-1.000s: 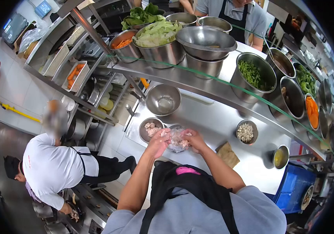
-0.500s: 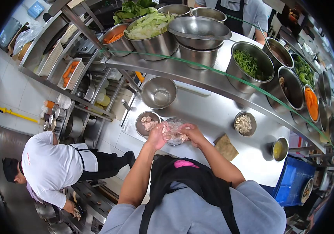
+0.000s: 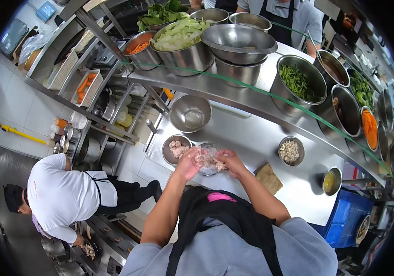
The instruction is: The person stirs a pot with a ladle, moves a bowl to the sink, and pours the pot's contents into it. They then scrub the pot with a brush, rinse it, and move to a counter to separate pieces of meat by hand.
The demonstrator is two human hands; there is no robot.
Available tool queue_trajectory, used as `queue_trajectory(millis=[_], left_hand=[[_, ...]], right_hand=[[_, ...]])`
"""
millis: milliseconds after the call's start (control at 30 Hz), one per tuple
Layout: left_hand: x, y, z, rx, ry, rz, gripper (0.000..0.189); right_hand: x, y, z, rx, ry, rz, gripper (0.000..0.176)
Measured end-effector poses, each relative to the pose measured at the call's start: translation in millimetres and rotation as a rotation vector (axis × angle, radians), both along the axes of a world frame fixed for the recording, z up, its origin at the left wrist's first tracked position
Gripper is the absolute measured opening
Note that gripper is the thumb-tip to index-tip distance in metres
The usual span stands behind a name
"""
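Over a small bowl (image 3: 207, 172) at the near edge of the steel table, my left hand (image 3: 189, 164) holds clear plastic wrap with pale pink meat against it. To its right, my right hand (image 3: 230, 163) has curled fingers on the same plastic (image 3: 209, 152) and meat. The bowl is partly hidden by the plastic and hands. Just left of my left hand stands a steel bowl (image 3: 166, 155) with lumps of pink meat (image 3: 178, 148). Behind it is a larger steel bowl (image 3: 190, 113) with a wet-looking bottom.
Right on the table (image 3: 234, 126) are a bowl of chopped pale pieces (image 3: 289, 152), a brown flat piece (image 3: 268, 179) and a bowl of yellow liquid (image 3: 331, 181). A shelf (image 3: 197, 84) with vegetable pots crosses above. A person in white (image 3: 63, 193) bends at the left; others stand behind the shelf.
The whole view has shifted slightly, with the scene a little further right and down. Both hands remain at the plastic and meat, with small finger movements. More of a second person shows behind the shelf.
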State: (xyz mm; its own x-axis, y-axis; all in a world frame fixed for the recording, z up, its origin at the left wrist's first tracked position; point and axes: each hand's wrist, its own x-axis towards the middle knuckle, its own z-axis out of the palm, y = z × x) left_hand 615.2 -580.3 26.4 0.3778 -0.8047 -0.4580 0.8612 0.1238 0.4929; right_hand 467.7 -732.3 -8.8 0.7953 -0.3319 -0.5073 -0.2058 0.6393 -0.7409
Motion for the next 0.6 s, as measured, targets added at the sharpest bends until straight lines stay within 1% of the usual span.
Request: queue_trajectory(millis=[133, 200, 233, 300, 333, 400, 433, 500, 533, 600], left_hand=[[0.6, 1.7, 2.0, -0.020, -0.030, -0.018, 0.007], [-1.2, 0.4, 0.7, -0.079, -0.105, -0.062, 0.005], [-4.0, -1.3, 0.2, -0.079, -0.101, -0.065, 0.005], [-10.5, -5.1, -0.9, 0.122, -0.384, -0.110, 0.006], [-11.2, -6.3, -4.9, 0.121, -0.381, -0.112, 0.006], [-12.6, -8.3, -12.7, 0.267, -0.720, -0.216, 0.005], [-14.4, -9.6, -14.4, 0.267, -0.719, -0.218, 0.005], [-18.8, -11.4, -17.9, 0.332, -0.941, -0.197, 0.009], [-20.8, -12.4, -16.3, 0.333, -0.940, -0.198, 0.009], [-25.6, -13.2, -13.2, 0.333, -1.103, -0.206, 0.013]], right_hand=[[-0.7, -0.3, 0.0, -0.003, -0.015, 0.011, 0.017], [-1.0, 0.6, 1.5, -0.016, 0.017, -0.006, 0.020], [-1.0, 0.2, 1.7, -0.015, 0.021, -0.009, 0.020], [0.5, 0.6, 2.0, -0.004, -0.067, 0.023, 0.023], [3.6, 2.6, 2.5, -0.004, -0.065, 0.022, 0.023], [8.7, 6.6, 3.5, -0.112, -0.149, -0.009, 0.026], [8.5, 5.0, 5.6, -0.112, -0.148, -0.011, 0.026], [7.2, 3.6, 9.7, -0.275, -0.008, 0.079, 0.024], [7.2, 4.9, 9.2, -0.274, -0.007, 0.079, 0.024], [7.7, 8.8, 8.0, -0.300, -0.073, -0.007, 0.022]])
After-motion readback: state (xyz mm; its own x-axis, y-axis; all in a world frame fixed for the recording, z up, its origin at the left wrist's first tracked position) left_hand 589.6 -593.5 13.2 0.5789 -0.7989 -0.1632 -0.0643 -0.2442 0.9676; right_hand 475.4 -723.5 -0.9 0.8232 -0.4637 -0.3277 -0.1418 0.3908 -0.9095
